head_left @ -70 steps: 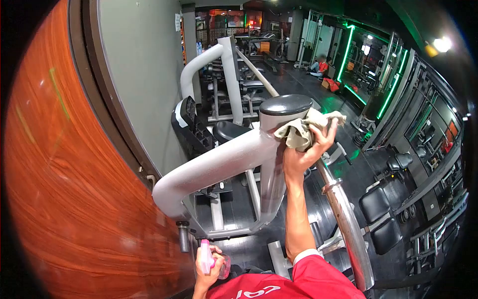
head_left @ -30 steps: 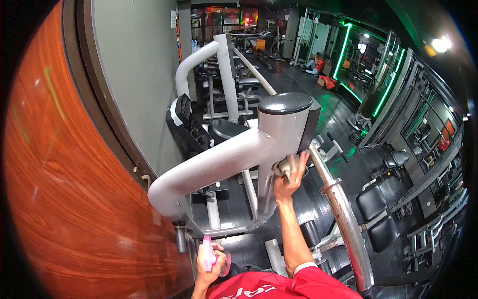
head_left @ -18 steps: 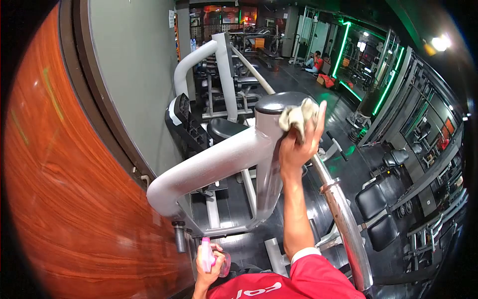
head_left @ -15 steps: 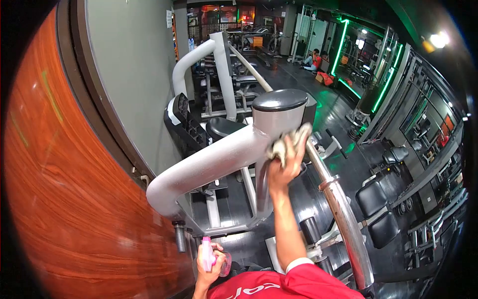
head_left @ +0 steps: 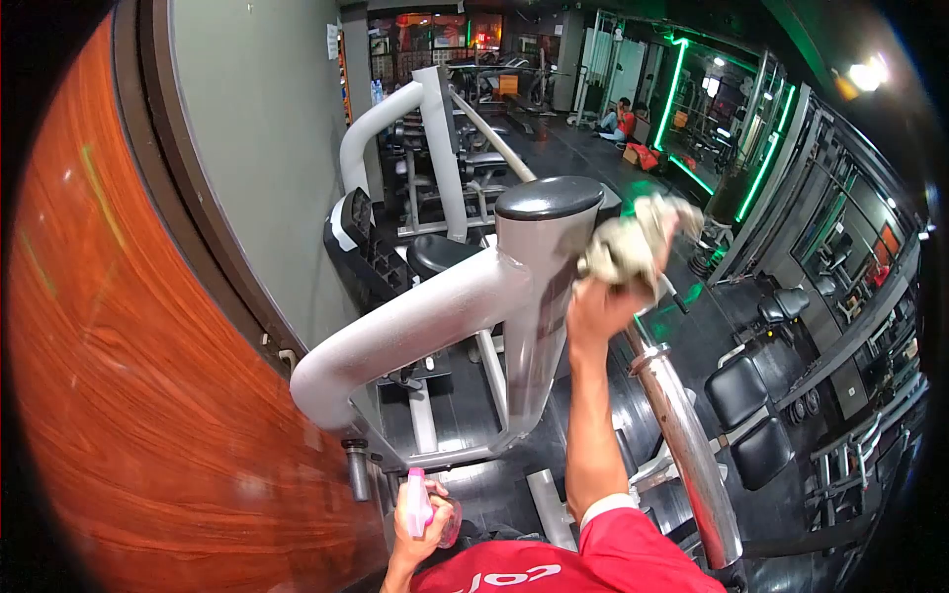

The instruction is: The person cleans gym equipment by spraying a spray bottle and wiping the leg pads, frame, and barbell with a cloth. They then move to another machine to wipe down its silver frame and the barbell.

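Note:
My right hand (head_left: 605,314) is raised with a pale, crumpled cloth (head_left: 625,249) gripped in it, slightly smeared by motion. The cloth overlaps the right side of the grey machine frame's upright (head_left: 549,242), just below its black oval cap (head_left: 550,200). A thick grey tube (head_left: 415,321) curves from that upright down to the left. Low in the view, my left hand (head_left: 423,519) is wrapped round a spray bottle with a pink trigger head (head_left: 417,499) and a clear pinkish body (head_left: 451,524).
A chrome bar (head_left: 687,450) slopes down at the right of the upright. Left is a wood-grain door (head_left: 148,395) beside a grey wall (head_left: 252,148). Black padded benches (head_left: 748,390) stand at right. A person in red (head_left: 623,123) sits far back on the floor.
My right hand and the cloth have moved right and a little up, away from the upright's face. My left hand with the spray bottle has barely moved.

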Tool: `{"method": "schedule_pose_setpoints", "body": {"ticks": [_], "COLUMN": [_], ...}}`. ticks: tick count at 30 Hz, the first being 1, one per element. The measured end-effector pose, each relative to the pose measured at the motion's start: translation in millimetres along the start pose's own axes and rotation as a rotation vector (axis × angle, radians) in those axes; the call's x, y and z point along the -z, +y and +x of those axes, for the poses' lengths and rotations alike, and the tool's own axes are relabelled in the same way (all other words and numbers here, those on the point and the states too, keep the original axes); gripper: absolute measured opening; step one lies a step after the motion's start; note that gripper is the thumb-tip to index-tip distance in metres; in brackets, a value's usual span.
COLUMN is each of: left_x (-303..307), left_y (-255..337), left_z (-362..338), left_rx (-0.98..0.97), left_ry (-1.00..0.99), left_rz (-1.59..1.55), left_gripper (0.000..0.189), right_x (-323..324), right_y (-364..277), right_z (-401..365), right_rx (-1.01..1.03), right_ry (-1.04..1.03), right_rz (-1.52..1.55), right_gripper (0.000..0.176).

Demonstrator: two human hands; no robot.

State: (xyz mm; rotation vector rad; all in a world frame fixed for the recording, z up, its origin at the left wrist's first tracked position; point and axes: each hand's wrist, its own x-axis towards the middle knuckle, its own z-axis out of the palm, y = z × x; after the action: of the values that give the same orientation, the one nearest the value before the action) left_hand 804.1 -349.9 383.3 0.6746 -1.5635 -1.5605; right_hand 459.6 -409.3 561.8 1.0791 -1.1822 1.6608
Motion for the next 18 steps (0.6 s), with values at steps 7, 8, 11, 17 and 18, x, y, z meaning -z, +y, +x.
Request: {"method": "schedule_pose_setpoints", "body": {"ticks": [7, 8, 11, 17, 18], "left_x": [-0.5, -0.4, -0.9, -3.2, -3.6], "left_y": [-1.6, -2.1, -3.1, -1.3, -1.3], "left_z": [3.4, 3.2, 3.5, 0.3, -0.9], "left_rx": [-0.018, -0.017, -0.008, 0.003, 0.003], "left_ry": [0.004, -0.001, 0.009, -0.011, -0.016], "left_rz": [-0.034, -0.036, -0.015, -0.049, -0.023], "left_gripper": [0.036, 0.036, 0.036, 0.036, 0.036], "right_x": [-5.6, 3.8, 36.9, 76.9, 73.2], "right_y": [-8.7, 5.9, 9.2, 10.2, 6.1], "right_z": [-22.5, -57.0, -133.9, -203.4, -188.7], "right_rx": [0.053, 0.026, -0.2, -0.723, -0.602], "right_ry": [-0.107, -0.134, -0.21, -0.261, -0.195], "right_rz": [-0.242, -0.254, -0.216, -0.23, -0.167], "right_gripper": [0.057, 0.058, 0.057, 0.034, 0.028]}}
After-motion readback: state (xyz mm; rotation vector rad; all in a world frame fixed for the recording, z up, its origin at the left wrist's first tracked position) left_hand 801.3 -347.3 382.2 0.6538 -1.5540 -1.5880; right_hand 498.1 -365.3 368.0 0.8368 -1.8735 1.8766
